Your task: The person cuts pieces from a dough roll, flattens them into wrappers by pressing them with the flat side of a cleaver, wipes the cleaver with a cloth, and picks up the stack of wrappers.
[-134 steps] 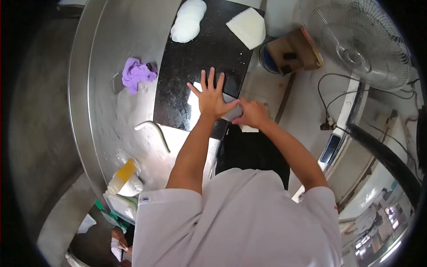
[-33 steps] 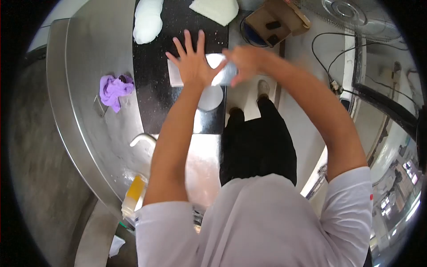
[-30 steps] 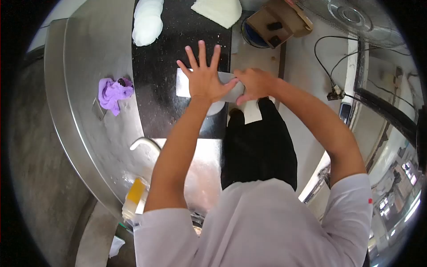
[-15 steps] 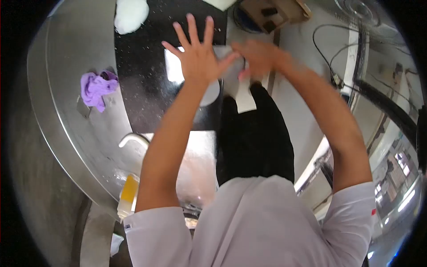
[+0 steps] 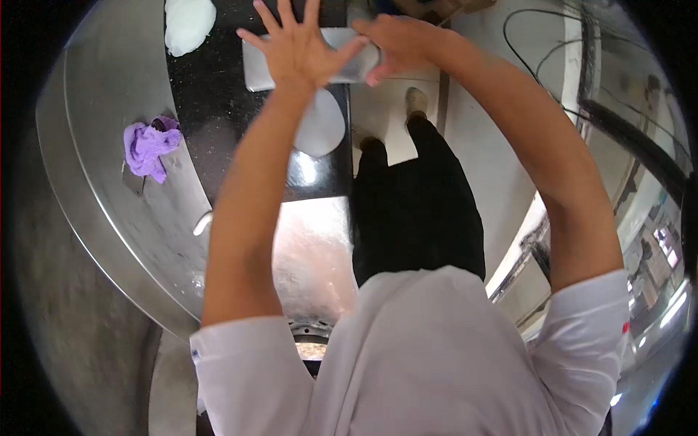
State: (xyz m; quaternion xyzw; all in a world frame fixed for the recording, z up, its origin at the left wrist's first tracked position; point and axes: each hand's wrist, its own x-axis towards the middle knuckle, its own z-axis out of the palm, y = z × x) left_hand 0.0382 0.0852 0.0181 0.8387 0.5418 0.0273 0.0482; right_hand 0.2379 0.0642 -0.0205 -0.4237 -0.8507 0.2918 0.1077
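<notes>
My left hand [image 5: 299, 52] is spread, palm down, on or just over the broad rectangular metal blade of a cleaver [image 5: 356, 67]. At the blade's right end, my right hand [image 5: 403, 43] is closed, with its thumb along the near side; the handle is hidden in the fingers. Just below the blade, partly behind my left forearm, a thin, round, whitish dough sheet [image 5: 324, 122] lies on the black work surface [image 5: 218, 116]. Near the upper left edge sits a white lump of dough [image 5: 189, 26].
A crumpled purple cloth [image 5: 151, 147] rests on the steel counter [image 5: 123, 80] to the left. Closer to my body is a shiny metal panel [image 5: 316, 251]. A pale curved spout [image 5: 203, 223] shows beside my left forearm. Cables [image 5: 512, 33] hang at the right.
Both hands and the cleaver have moved away from my body, and the view has shifted too. More of the blade and the round dough sheet now shows. My left arm now covers the yellow bottle.
</notes>
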